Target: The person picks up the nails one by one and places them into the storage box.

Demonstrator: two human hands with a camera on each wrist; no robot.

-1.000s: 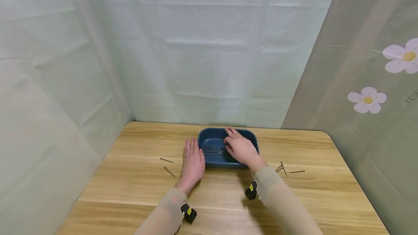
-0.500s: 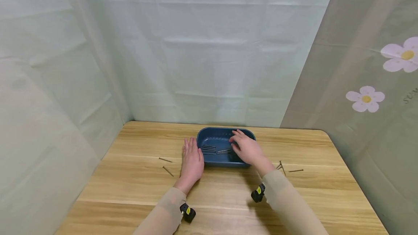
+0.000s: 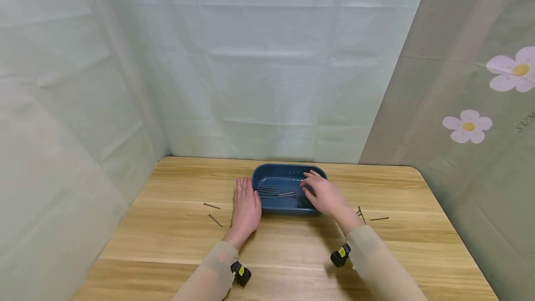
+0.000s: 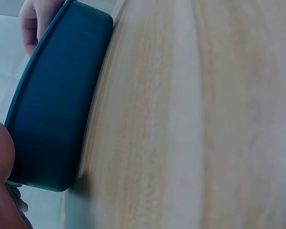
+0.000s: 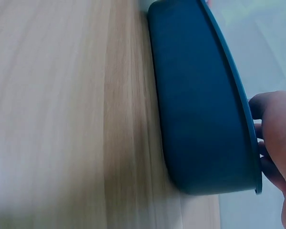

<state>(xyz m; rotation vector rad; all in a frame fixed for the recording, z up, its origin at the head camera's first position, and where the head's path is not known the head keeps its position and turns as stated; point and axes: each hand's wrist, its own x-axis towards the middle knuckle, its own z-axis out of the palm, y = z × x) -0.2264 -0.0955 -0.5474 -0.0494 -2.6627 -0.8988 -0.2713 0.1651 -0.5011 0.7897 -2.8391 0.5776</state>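
Observation:
A dark blue rectangular tray (image 3: 286, 211) stands on the wooden table near its back edge. Inside it lie two groups of nails: a left group (image 3: 267, 193) in near-parallel rows and a smaller group (image 3: 286, 194) right of it. My left hand (image 3: 246, 206) rests along the tray's left end, fingers straight and thumb at the rim. Over the tray's right part is my right hand (image 3: 325, 195), fingers loosely bent, with nothing visible between them. In the right wrist view the fingers (image 5: 271, 169) reach past the rim, partly hidden by the tray wall.
Two loose nails (image 3: 215, 220) lie on the table (image 3: 167, 245) left of my left hand. Right of the tray are a small crossed cluster of nails (image 3: 362, 215) and a single nail (image 3: 379, 219). A pale cloth curtain (image 3: 267, 82) hangs behind the table.
My right hand has moved right, away from the nails in the tray, so the right group now shows fully. The left hand stays at the tray's left end.

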